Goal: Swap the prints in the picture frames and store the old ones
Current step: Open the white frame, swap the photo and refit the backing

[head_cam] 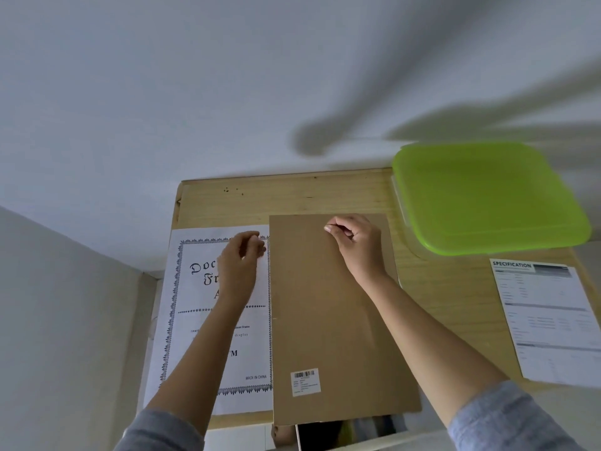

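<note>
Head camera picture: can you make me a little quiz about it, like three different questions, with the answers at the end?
1. True or false: the green lid lies on top of the brown backing board.
2. Which hand is over the backing board? A) left B) right C) neither
3. Fill in: the sheet at the right edge of the table is headed "____".
Key: 1 false, they lie apart; 2 B, the right hand; 3 SPECIFICATION.
</note>
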A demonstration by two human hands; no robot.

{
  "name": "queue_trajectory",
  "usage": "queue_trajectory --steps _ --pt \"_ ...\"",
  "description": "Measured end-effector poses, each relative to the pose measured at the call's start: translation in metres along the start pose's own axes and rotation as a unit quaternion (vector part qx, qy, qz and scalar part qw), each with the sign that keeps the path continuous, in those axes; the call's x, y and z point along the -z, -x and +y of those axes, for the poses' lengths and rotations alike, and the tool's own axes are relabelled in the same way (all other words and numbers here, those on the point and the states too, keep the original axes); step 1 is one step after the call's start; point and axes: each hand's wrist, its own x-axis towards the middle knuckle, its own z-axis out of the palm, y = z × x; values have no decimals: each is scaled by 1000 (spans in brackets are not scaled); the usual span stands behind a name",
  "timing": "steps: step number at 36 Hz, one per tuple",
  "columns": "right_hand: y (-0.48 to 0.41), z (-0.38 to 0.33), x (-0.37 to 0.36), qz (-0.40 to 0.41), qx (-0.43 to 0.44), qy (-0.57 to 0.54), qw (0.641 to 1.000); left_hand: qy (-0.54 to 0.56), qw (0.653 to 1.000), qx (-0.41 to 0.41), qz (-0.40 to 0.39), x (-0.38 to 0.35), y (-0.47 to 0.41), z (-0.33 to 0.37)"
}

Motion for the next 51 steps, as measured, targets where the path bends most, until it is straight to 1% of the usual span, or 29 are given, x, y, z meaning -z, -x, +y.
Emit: queue_trajectory --steps 1,5,6,10,13,16,18,22,27,29,31,34,38,40,45,47,51 --pt "0 -2 1 3 -1 -2 1000 38 999 8 -11 0 9 0" --pt "-1 -12 2 31 -1 -15 999 129 982 47 -130 -5 45 1" --pt "-1 -14 3 35 -2 -18 999 145 979 52 -135 -7 50 2" --pt "-1 -25 6 52 -3 -29 998 163 982 46 -88 -7 52 15" --pt "-1 -35 14 55 2 -35 998 162 983 21 -83 1 50 29" --pt "4 -43 26 35 31 19 999 182 981 8 -70 11 48 39" --pt "10 -46 37 32 35 59 997 207 977 8 -51 18 47 43" --pt "24 -57 65 41 -3 80 996 252 967 19 -31 24 50 52" --pt "42 -74 111 51 -74 49 995 251 967 5 -39 10 65 77" --pt "48 -77 132 45 -121 18 992 251 967 3 -50 -2 74 86" --pt "56 -72 151 63 -168 -12 984 236 970 -4 -57 -17 85 95" --pt "73 -56 179 99 -215 -26 971 209 976 -6 -68 -45 110 100" --pt "102 -26 215 130 -265 -30 955 114 989 -7 -95 -91 145 86" --pt "117 -8 232 135 -285 -28 948 72 990 2 -118 -113 161 77" --pt "152 40 272 140 -355 -30 924 39 985 41 -165 -159 206 66" --pt "162 56 282 139 -371 -34 917 23 983 42 -176 -172 218 65" --pt "173 80 289 124 -392 -48 911 -42 978 48 -198 -191 229 56"
